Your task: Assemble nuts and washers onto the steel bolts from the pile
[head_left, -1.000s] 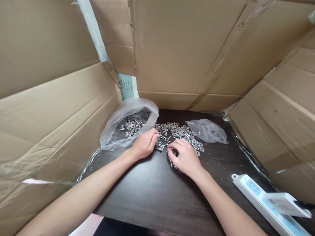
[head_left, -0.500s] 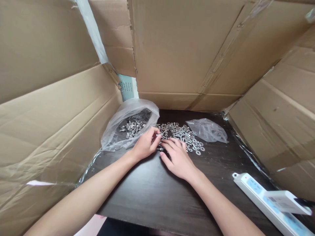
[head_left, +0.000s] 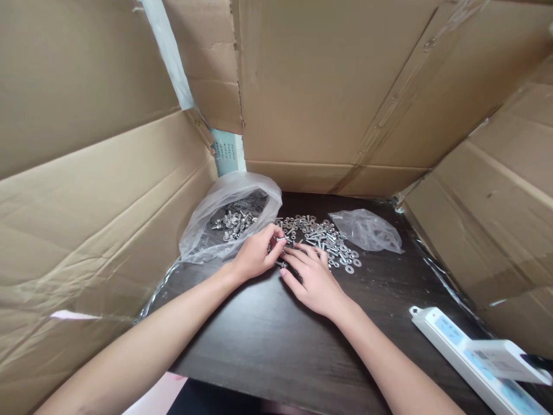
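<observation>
1. On the table, one bag is holding fasteners at left.
2. Loose hardware is lying to its right.
3. A second bag is resting farther right.
4. A power strip is lying nearer, rightmost.
5. Cardboard is standing behind.

The bench looks like dark wood, smooth, with a soft sheen toward its near edge. Over by the far edge, the bolts and flat washers are shiny, silvery metal. The bag near the far left corner is thin, cloudy plastic — wrinkled — and the smaller pouch toward the far right corner is crinkled clear plastic. Matt, creased cardboard rises past the edges; by the right edge, the power strip is smooth white plastic.
</observation>
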Demonstrator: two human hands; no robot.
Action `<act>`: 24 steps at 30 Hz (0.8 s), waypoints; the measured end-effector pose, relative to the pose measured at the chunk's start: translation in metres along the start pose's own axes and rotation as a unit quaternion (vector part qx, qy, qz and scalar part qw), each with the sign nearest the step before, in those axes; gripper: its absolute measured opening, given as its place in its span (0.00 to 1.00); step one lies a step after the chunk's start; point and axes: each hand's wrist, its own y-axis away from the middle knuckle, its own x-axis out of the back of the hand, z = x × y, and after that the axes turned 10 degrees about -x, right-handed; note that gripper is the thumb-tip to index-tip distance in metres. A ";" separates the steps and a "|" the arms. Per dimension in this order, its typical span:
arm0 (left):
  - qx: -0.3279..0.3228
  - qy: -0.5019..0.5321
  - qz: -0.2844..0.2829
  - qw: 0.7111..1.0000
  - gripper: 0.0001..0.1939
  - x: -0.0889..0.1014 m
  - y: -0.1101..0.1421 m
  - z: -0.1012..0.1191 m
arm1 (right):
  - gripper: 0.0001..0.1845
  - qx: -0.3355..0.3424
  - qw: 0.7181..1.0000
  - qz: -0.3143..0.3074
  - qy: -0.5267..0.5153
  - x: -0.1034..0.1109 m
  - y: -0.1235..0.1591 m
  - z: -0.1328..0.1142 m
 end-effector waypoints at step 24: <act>-0.048 0.000 -0.016 0.999 0.04 0.001 0.000 0.008 | 0.15 -0.105 0.901 0.151 -0.392 0.002 -0.005 0.006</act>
